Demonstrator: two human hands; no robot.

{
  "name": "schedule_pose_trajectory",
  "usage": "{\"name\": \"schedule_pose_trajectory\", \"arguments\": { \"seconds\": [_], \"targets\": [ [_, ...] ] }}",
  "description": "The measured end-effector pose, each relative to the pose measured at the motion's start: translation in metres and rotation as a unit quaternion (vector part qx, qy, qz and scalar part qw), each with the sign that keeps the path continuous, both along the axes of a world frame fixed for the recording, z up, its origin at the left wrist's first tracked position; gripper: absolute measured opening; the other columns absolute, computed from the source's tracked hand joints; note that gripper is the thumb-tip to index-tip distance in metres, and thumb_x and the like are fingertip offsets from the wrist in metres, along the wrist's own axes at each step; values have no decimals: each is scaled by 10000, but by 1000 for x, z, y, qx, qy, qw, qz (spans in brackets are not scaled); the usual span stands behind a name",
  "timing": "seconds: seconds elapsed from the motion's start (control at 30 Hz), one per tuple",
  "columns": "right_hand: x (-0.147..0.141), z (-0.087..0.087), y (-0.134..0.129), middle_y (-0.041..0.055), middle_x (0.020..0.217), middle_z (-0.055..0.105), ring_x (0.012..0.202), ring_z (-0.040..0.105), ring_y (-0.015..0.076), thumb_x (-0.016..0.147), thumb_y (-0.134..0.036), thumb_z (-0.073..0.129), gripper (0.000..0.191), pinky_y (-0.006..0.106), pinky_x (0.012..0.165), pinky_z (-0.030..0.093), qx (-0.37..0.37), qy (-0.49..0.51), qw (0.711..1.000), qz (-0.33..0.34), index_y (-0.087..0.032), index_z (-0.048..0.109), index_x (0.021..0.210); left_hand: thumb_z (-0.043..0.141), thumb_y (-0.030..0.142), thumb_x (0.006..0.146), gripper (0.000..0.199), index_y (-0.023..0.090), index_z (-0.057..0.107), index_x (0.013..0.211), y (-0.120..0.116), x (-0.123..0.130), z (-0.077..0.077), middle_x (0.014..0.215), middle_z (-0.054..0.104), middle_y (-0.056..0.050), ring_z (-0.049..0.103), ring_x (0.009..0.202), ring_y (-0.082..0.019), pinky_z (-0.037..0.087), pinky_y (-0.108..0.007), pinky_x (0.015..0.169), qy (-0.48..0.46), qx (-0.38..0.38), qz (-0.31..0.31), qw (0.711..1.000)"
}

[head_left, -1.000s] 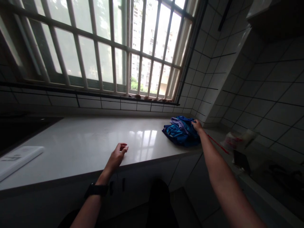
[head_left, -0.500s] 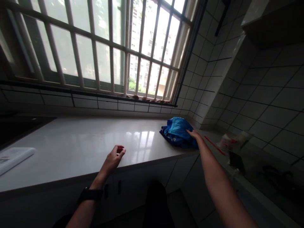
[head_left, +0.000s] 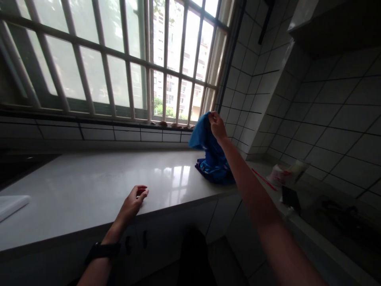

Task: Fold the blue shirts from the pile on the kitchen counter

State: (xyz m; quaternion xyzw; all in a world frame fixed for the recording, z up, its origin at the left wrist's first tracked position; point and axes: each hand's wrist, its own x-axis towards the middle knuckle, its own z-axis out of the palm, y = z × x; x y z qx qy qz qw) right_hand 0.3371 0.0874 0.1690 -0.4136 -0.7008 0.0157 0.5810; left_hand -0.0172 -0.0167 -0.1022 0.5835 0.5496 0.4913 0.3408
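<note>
Blue cloth garment [head_left: 212,163] lifted at one o'clock from the body, its upper fold clamped between the fingertips of the right hand [head_left: 217,126], lower part heaped on the white stone countertop [head_left: 89,174]. Left hand [head_left: 132,203] at eleven o'clock, empty, fingers loosely curled, near the counter edge. Risk then: slippery fabric sliding from so slight a pinch, or a loose hem catching the red strip [head_left: 264,179] at two o'clock.

White tiled walls [head_left: 336,123], bright barred window [head_left: 98,67], pale stone countertop [head_left: 83,174]
</note>
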Motion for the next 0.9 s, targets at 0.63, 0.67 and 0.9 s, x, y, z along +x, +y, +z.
{"name": "schedule_pose_trajectory", "arguments": {
  "seconds": [0.63,0.67,0.9],
  "targets": [
    [-140,-226,-81,152,1283,673,1140,669,276,1020,-465,490,489,340,925,494,-365,-304,871,-125,-192,563,1418,580,587,772,552,183,698,1129,-18,8,11,1045,726,-114,689,937,-271,556,-384,805,19,39,-9,999],
    [-147,-232,-84,156,1254,681,1117,678,281,1033,-452,459,465,351,921,492,-371,-311,864,-137,-194,573,1403,580,583,770,533,185,707,1102,-18,8,12,1054,735,-118,690,957,-278,556,-388,817,21,37,-11,999],
    [-154,-238,-94,138,1161,706,1058,693,250,1045,-309,406,344,346,954,449,-330,-305,879,-161,-192,601,1303,573,563,737,424,206,728,905,-16,7,18,967,759,-93,693,935,-278,538,-388,867,36,44,-21,998]
  ]
}}
